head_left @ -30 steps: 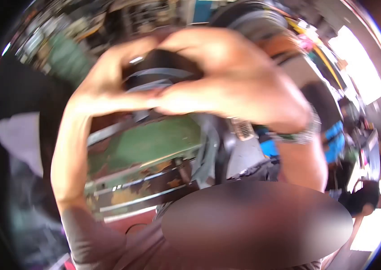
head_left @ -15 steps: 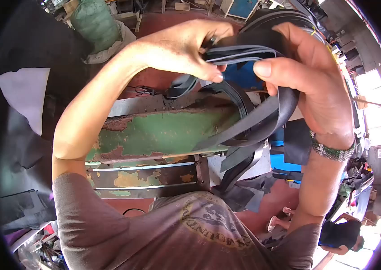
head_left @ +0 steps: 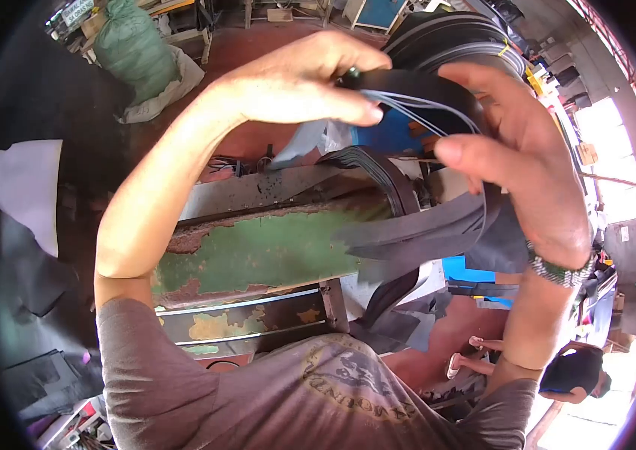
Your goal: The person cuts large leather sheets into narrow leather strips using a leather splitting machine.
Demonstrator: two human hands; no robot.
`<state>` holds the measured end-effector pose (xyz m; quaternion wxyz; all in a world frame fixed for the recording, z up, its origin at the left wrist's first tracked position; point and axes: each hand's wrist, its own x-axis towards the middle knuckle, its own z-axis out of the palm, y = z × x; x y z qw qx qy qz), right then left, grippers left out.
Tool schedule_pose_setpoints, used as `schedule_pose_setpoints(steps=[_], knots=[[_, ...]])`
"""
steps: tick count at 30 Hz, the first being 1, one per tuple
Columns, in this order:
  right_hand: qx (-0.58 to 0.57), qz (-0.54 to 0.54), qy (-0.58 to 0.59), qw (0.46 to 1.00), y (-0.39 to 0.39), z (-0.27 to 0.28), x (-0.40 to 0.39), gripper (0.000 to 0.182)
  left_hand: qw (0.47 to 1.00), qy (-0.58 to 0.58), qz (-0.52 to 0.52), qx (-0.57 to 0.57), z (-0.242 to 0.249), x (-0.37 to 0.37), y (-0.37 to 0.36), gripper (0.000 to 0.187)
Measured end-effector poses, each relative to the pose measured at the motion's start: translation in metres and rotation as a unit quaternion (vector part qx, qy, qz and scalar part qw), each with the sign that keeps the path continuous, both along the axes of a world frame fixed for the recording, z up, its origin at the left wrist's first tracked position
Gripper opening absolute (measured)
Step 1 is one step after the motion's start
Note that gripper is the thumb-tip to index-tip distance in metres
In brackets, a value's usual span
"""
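Several long black strips [head_left: 430, 90] are held up in front of me in a curved bundle. My left hand [head_left: 310, 82] pinches their upper left end between thumb and fingers. On the right, my right hand [head_left: 513, 135] is curled round the same bundle, its thumb on the near side and fingers behind. The loose ends of the strips hang down and sweep left over the green machine [head_left: 265, 247], slightly blurred. Another bundle of dark strips [head_left: 378, 172] lies draped over the machine behind them.
A green sack [head_left: 138, 52] stands at the upper left. Coiled black strips [head_left: 453, 37] lie at the upper right. Grey sheet material [head_left: 21, 180] is at the left. Another person [head_left: 573, 373] is at the lower right, beyond my arm.
The held strips have spread and their loose ends have swung. The short end below my left hand is no longer visible. My view has shifted slightly.
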<state>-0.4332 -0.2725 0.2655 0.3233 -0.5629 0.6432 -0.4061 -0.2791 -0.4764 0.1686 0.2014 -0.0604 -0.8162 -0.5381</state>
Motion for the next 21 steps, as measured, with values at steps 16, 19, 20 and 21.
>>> schedule_pose_setpoints(steps=[16, 19, 20, 21], knots=[[-0.002, -0.123, 0.073, 0.99, 0.064, 0.053, -0.052, 0.049, 0.984, -0.032, 0.175, -0.012, -0.086, -0.028, -0.151, 0.028], [0.005, -0.185, 0.097, 0.978, 0.121, 0.043, -0.063, 0.059, 0.977, -0.066, 0.203, -0.028, -0.094, -0.03, -0.167, 0.019], [0.005, -0.203, 0.1, 0.974, 0.138, 0.041, -0.067, 0.062, 0.976, -0.083, 0.201, -0.02, -0.099, -0.031, -0.172, 0.023], [0.004, -0.223, 0.103, 0.969, 0.155, 0.039, -0.07, 0.066, 0.975, -0.1, 0.197, -0.014, -0.105, -0.034, -0.177, 0.028]])
